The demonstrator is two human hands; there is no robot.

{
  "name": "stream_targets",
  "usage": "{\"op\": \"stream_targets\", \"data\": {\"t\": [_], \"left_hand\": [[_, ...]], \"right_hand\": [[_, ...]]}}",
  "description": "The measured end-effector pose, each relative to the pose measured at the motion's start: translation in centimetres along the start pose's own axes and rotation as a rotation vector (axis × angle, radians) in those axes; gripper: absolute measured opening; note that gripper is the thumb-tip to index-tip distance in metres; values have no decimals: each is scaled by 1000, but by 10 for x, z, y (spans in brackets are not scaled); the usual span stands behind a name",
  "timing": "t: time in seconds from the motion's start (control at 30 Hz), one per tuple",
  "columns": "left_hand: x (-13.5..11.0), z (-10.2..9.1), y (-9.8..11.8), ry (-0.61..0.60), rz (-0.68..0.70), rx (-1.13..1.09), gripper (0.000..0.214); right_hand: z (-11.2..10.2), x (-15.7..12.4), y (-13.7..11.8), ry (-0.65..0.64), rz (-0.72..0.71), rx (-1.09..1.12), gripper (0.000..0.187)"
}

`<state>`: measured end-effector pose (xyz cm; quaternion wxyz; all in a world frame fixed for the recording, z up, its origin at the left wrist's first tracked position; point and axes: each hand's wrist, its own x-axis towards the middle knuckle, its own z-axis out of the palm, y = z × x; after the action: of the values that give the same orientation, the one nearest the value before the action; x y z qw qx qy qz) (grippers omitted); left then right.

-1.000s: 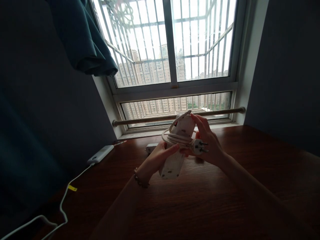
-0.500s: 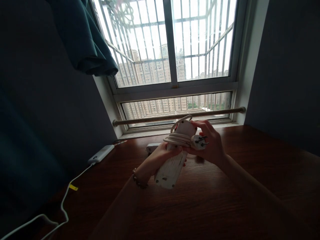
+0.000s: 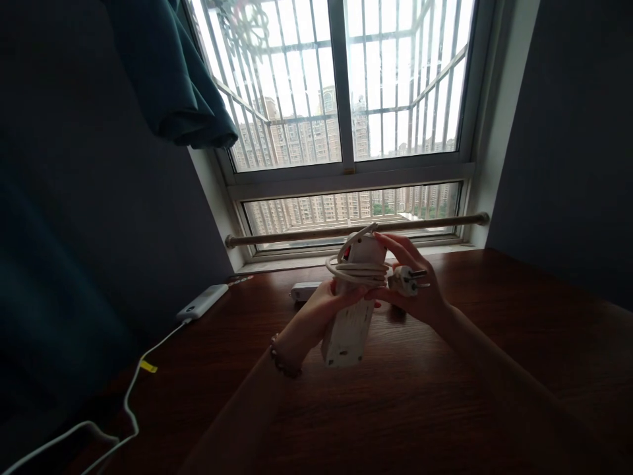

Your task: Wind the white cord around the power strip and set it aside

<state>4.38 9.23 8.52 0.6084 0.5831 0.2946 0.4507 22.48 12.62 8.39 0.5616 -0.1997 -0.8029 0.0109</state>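
Observation:
A white power strip [image 3: 350, 333] is held up above the wooden table, its screwed back side facing me. Its white cord [image 3: 357, 272] is wound several times around the upper half. The plug [image 3: 406, 282] hangs at the right side with its metal prongs pointing right. My left hand [image 3: 324, 310], with a beaded bracelet on the wrist, is wrapped round the middle of the strip, thumb across the back. My right hand [image 3: 418, 277] grips the upper right edge, its fingers near the top end and by the wound cord. A bit of red shows at the strip's upper left edge.
Behind my left hand, a white object [image 3: 304, 291] lies on the wooden table [image 3: 395, 402], partly hidden. A white power bank-like device [image 3: 202, 302] with a white cable [image 3: 129, 396] is at the left. A horizontal bar [image 3: 435, 223] crosses the window beyond.
The power strip has turned more upright, its lower end shifting right and slightly up. The plug has moved right and its prongs have swung level. Both hands keep their hold.

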Motion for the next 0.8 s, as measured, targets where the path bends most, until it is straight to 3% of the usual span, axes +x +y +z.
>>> {"op": "stream_targets", "data": {"t": [0.23,0.4,0.6,0.8], "left_hand": [[-7,-6,8,-84,-100,-15,51],[-15,-10,13,-156,-126,-3,38],[-19,-14,13,-196,-153,46,39],[-15,-13,10,-81,-27,71,40]], "right_hand": [[6,-3,6,-41,49,18,80],[4,-4,2,20,73,-18,56],[3,-3,2,41,24,-21,38],[8,-6,4,8,18,-1,49]]}}
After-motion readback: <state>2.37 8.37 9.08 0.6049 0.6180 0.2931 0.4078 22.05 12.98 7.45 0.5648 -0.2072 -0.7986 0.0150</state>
